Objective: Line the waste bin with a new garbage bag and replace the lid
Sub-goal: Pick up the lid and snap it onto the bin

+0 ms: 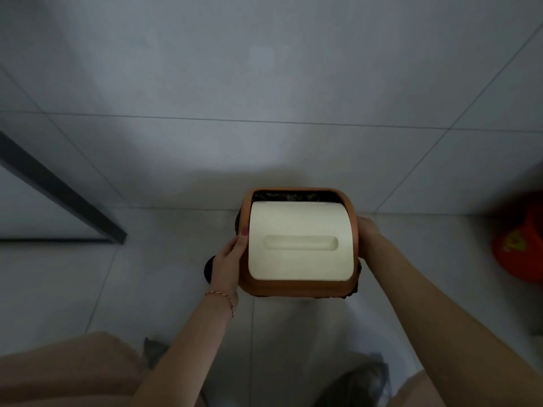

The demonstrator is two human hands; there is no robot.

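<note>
One lid [299, 240] sits clasped between the left hand [227, 261] and right hand [368, 233], one black bag [293, 197] edge beyond, one orange object [520, 248] well right.

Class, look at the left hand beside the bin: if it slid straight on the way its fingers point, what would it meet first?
Probably nothing: the left hand lies along the lid's orange frame, fingers pointing toward the wall. Beyond them only floor shows before it, though depth is unclear.
</note>
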